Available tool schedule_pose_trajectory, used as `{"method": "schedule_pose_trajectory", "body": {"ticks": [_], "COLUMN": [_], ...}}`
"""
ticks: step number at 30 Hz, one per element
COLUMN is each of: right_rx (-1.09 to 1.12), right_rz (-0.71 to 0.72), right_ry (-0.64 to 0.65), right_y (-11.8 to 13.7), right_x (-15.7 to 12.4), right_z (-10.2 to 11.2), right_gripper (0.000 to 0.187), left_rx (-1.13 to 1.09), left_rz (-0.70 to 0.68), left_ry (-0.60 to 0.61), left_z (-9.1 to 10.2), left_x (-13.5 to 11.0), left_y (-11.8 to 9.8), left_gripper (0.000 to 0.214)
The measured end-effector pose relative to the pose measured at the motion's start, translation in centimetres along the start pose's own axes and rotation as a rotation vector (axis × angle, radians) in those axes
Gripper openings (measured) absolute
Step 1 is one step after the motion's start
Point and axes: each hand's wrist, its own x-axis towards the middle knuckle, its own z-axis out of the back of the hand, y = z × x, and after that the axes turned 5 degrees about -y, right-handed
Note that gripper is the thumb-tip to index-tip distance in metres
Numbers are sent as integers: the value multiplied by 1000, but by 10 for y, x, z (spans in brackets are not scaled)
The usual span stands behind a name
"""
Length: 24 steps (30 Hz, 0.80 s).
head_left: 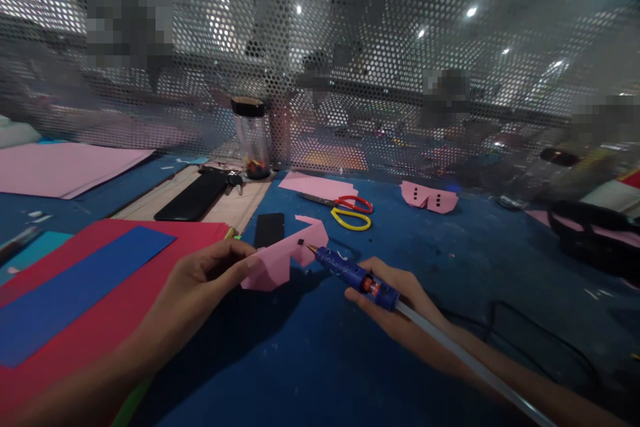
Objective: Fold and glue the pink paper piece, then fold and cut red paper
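My left hand [210, 277] pinches a folded pink paper piece [287, 257] just above the blue table [310, 360]. A small black square sits on the pink paper near its top. My right hand [400, 310] grips a blue glue gun [353, 273] with a clear glue stick trailing back over my wrist. The gun's metal tip touches the pink paper beside the black square. A black paper strip [269, 229] lies flat right behind the pink piece.
Red-and-yellow scissors [350, 211] lie on pink paper [315, 185] behind. Another folded pink piece [429, 197] sits at right. Red and blue sheets [75, 293] lie left, a black phone [193, 197] and a jar [251, 137] behind. A perforated metal screen [350, 47] walls the back.
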Motion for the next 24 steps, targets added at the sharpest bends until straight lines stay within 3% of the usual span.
{"method": "schedule_pose_trajectory", "body": {"ticks": [16, 24], "right_rx": [-52, -53], "right_rz": [48, 59], "right_ry": [-4, -2], "right_y": [-4, -5], "right_x": [2, 1], "right_z": [-2, -2], "right_gripper": [12, 17], "left_rx": [34, 32], "left_rz": [-41, -25], "left_ry": [-50, -50], "left_z": [-2, -2], "left_x": [1, 1], "left_y": [1, 0], "left_gripper": [27, 28]}}
